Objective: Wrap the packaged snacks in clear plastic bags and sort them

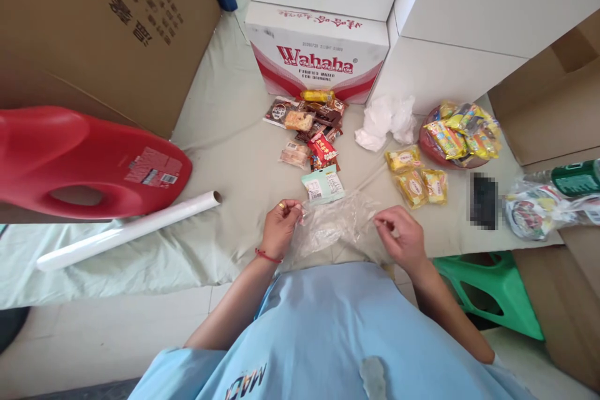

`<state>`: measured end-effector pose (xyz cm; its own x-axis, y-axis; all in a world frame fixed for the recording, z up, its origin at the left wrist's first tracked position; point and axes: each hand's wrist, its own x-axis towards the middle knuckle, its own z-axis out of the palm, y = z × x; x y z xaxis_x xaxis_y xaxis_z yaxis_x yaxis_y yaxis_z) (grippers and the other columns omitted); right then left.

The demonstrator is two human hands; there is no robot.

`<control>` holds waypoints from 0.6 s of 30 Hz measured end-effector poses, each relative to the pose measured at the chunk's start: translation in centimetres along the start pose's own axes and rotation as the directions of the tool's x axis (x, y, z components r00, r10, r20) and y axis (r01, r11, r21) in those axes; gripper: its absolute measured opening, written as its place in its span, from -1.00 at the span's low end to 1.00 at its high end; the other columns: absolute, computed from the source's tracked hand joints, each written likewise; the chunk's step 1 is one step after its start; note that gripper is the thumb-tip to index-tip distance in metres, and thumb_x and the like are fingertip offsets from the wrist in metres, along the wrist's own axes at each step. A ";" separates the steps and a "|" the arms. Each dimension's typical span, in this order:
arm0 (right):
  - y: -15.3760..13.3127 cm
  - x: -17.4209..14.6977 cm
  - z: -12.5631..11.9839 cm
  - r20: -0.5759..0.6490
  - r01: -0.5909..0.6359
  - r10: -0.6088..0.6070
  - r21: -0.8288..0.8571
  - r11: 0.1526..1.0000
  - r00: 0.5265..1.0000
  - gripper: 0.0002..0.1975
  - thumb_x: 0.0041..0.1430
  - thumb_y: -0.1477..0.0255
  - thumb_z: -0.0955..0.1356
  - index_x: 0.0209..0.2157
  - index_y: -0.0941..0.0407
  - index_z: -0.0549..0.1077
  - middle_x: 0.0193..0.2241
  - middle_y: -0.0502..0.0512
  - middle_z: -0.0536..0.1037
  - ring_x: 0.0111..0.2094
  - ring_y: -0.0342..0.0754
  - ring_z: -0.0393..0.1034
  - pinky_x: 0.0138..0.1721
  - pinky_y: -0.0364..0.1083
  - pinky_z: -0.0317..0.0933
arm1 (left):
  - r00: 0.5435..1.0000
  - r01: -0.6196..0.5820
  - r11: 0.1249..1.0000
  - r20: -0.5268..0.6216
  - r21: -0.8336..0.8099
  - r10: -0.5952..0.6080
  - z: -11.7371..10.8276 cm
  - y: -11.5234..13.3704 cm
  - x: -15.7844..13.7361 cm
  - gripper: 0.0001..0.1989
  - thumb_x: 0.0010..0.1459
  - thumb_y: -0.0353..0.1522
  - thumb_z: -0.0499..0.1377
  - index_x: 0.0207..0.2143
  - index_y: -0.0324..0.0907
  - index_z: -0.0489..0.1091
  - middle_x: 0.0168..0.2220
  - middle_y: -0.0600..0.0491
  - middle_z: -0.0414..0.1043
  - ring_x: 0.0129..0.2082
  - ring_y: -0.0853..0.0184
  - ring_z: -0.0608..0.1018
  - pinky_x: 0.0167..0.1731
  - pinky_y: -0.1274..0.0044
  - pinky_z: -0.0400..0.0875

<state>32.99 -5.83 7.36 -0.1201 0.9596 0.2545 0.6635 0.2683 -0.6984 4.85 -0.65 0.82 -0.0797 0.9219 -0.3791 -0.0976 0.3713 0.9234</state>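
Between my hands a clear plastic bag is stretched out low over the front of the table. My left hand, with a ring and a red wrist cord, pinches its left edge. My right hand is closed at its right edge, thumb against the fingers. Just beyond the bag lies a pale green snack packet. A red packet and a pink-beige packet lie behind it, in a heap with brown snack packets. Several yellow packets rest to the right.
A white Wahaba-style carton printed "Wahaha" stands at the back. Crumpled white plastic and a bowl of yellow packets are on the right. At left are a red jug, a film roll and a large cardboard box.
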 end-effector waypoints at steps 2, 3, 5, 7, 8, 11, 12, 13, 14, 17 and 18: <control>-1.2 0.2 1.1 0.182 0.234 -0.225 -0.028 0.972 0.957 -0.83 0.34 0.36 0.38 -0.06 0.03 0.53 -0.19 0.16 0.59 -0.18 0.06 0.41 -0.10 0.06 0.31 | 1.000 0.003 1.000 0.006 -0.007 -0.003 0.1 0.0 0.1 -0.64 0.05 -0.07 0.34 -0.35 -0.17 0.42 -0.49 0.14 0.45 -0.54 0.43 0.39 -0.43 0.54 0.27; -1.5 0.3 1.9 0.270 0.324 -0.298 -0.054 0.945 0.915 -0.76 0.33 0.35 0.40 0.00 0.03 0.52 -0.12 0.19 0.59 -0.11 0.09 0.39 -0.04 0.09 0.30 | 1.000 0.006 1.000 0.008 -0.011 -0.006 0.1 0.0 0.1 -0.63 0.05 -0.06 0.34 -0.35 -0.17 0.42 -0.50 0.14 0.45 -0.55 0.43 0.39 -0.44 0.54 0.26; -1.7 0.4 3.6 0.401 0.429 -0.346 -0.135 0.893 0.848 -0.70 0.32 0.37 0.41 0.07 0.05 0.50 -0.02 0.21 0.56 -0.02 0.13 0.33 0.02 0.11 0.25 | 1.000 0.014 1.000 0.010 -0.025 -0.014 0.1 0.0 0.2 -0.62 0.04 -0.05 0.34 -0.37 -0.17 0.42 -0.50 0.14 0.44 -0.55 0.43 0.39 -0.47 0.55 0.24; -1.3 0.4 5.1 0.455 0.453 -0.326 -0.205 0.868 0.829 -0.80 0.36 0.45 0.36 -0.02 0.05 0.53 -0.07 0.19 0.57 -0.05 0.11 0.30 -0.02 0.08 0.21 | 1.000 0.024 0.998 0.011 -0.050 -0.023 -0.1 0.1 0.2 -0.61 0.03 -0.04 0.34 -0.37 -0.17 0.42 -0.50 0.14 0.44 -0.56 0.43 0.39 -0.49 0.55 0.24; -0.9 0.4 5.6 0.457 0.448 -0.315 -0.217 0.868 0.832 -0.83 0.38 0.49 0.33 -0.09 0.06 0.55 -0.14 0.17 0.57 -0.10 0.08 0.30 -0.06 0.06 0.20 | 1.000 0.028 0.997 0.009 -0.065 -0.028 -0.2 0.1 0.2 -0.60 0.02 -0.03 0.34 -0.37 -0.17 0.42 -0.50 0.14 0.43 -0.56 0.43 0.39 -0.50 0.55 0.25; 0.3 0.3 5.9 0.433 0.409 -0.309 -0.158 0.899 0.847 -0.79 0.41 0.50 0.27 -0.21 0.08 0.55 -0.29 0.15 0.55 -0.22 0.03 0.26 -0.16 0.01 0.19 | 0.999 0.046 0.993 -0.006 -0.108 -0.047 -0.8 0.0 0.2 -0.59 0.00 -0.02 0.35 -0.36 -0.16 0.40 -0.52 0.16 0.41 -0.56 0.43 0.39 -0.51 0.56 0.27; 0.6 0.3 5.8 0.425 0.393 -0.310 -0.120 0.912 0.850 -0.79 0.42 0.48 0.26 -0.20 0.09 0.55 -0.30 0.15 0.54 -0.24 0.03 0.27 -0.18 0.00 0.20 | 0.998 0.054 0.992 -0.011 -0.118 -0.056 -0.9 0.0 0.2 -0.58 -0.01 -0.02 0.36 -0.36 -0.16 0.40 -0.52 0.16 0.40 -0.56 0.44 0.39 -0.51 0.56 0.27; 0.7 0.3 5.5 0.417 0.375 -0.310 -0.082 0.923 0.855 -0.78 0.43 0.47 0.26 -0.19 0.09 0.55 -0.31 0.16 0.54 -0.25 0.02 0.27 -0.19 -0.01 0.21 | 0.998 0.062 0.990 -0.015 -0.127 -0.064 -1.1 0.1 0.2 -0.58 -0.01 -0.03 0.36 -0.35 -0.16 0.40 -0.51 0.16 0.40 -0.55 0.44 0.39 -0.50 0.57 0.28; 0.7 0.3 5.2 0.407 0.353 -0.305 -0.046 0.935 0.861 -0.78 0.44 0.45 0.25 -0.18 0.09 0.55 -0.31 0.16 0.54 -0.25 0.02 0.28 -0.20 -0.01 0.22 | 0.997 0.069 0.988 -0.018 -0.136 -0.072 -1.2 0.1 0.2 -0.58 -0.02 -0.03 0.37 -0.35 -0.16 0.39 -0.50 0.16 0.40 -0.54 0.44 0.39 -0.50 0.57 0.29; 0.2 0.3 4.5 0.376 0.251 -0.254 0.057 0.966 0.891 -0.80 0.44 0.41 0.27 -0.18 0.09 0.53 -0.33 0.14 0.55 -0.28 0.00 0.34 -0.24 -0.04 0.26 | 0.996 0.087 0.983 -0.015 -0.160 -0.091 -1.2 0.4 0.2 -0.56 -0.02 -0.03 0.36 -0.30 -0.15 0.37 -0.40 0.13 0.44 -0.48 0.43 0.43 -0.48 0.57 0.34; -0.1 0.3 4.3 0.367 0.200 -0.218 0.086 0.976 0.904 -0.81 0.44 0.40 0.28 -0.19 0.09 0.53 -0.35 0.12 0.54 -0.30 -0.02 0.36 -0.26 -0.06 0.26 | 0.995 0.090 0.981 -0.016 -0.169 -0.094 -1.1 0.5 0.2 -0.55 -0.02 -0.04 0.37 -0.26 -0.15 0.36 -0.33 0.11 0.47 -0.45 0.42 0.46 -0.47 0.57 0.36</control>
<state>29.73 -5.20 4.62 -0.5242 0.8405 0.1372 0.5597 0.4615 -0.6883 3.67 -0.41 1.09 -0.0862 0.8808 -0.4656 -0.2710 0.4289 0.8617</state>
